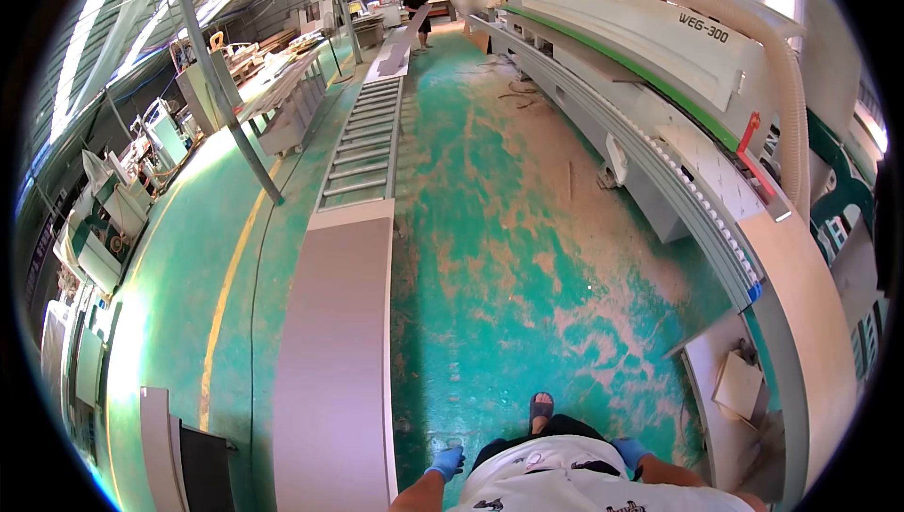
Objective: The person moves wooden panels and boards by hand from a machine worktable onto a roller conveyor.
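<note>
My left hand (446, 462), in a blue glove, hangs low beside my body with its fingers loosely bent and nothing visible in them. Nearest to it on the left is a long grey-brown panel (334, 324) lying lengthwise, with a pale edge along its right side. My right hand (630, 453), also blue-gloved, is by my right hip, partly behind my white shirt (565, 479). Its fingers are too small and hidden to read. One sandalled foot (541, 408) shows in front of me on the green floor.
A roller conveyor (363, 140) runs on beyond the panel. At its far end a person (415, 13) holds a long panel (403, 41). The long machine marked WEG-300 (640, 27) lines the right side. A metal post (221, 88) stands left; boards (739, 385) lie at lower right.
</note>
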`<state>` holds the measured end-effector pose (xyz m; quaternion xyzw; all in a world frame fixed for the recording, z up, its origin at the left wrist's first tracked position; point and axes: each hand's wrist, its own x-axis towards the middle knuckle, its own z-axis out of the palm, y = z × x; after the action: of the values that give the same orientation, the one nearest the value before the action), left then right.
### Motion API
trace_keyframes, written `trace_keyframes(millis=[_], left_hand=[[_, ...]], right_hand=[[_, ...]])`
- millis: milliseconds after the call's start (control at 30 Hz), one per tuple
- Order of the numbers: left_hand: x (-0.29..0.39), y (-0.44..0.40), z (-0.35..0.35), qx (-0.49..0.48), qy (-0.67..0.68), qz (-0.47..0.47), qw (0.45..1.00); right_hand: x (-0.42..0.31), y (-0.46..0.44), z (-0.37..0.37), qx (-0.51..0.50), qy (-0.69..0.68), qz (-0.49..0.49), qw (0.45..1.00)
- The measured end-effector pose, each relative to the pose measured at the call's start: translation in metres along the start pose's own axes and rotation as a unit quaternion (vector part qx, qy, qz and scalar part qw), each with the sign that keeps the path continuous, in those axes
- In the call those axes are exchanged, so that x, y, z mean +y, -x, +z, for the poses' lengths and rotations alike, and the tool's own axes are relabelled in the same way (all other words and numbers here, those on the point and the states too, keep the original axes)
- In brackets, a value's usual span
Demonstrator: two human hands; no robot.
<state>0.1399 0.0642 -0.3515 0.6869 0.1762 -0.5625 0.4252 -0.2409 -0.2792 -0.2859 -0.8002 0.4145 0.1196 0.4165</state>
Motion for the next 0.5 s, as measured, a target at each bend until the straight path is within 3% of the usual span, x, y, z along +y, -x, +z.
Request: trace_keyframes(millis=[133, 233, 500], left_hand=[[-0.003, 0.004, -0.001, 0.005, -0.003, -0.008, 1.000], [-0.007, 0.002, -0.002, 0.003, -0.009, -0.015, 1.000], [-0.013, 0.004, 0.002, -0.002, -0.032, -0.024, 0.999]], right_hand=[[-0.008, 0.014, 0.002, 0.030, -0.108, 0.024, 0.993], [-0.024, 0.026, -0.006, -0.035, -0.062, 0.045, 0.996], [-0.013, 0.038, 0.007, -0.017, -0.093, 0.062, 0.994]])
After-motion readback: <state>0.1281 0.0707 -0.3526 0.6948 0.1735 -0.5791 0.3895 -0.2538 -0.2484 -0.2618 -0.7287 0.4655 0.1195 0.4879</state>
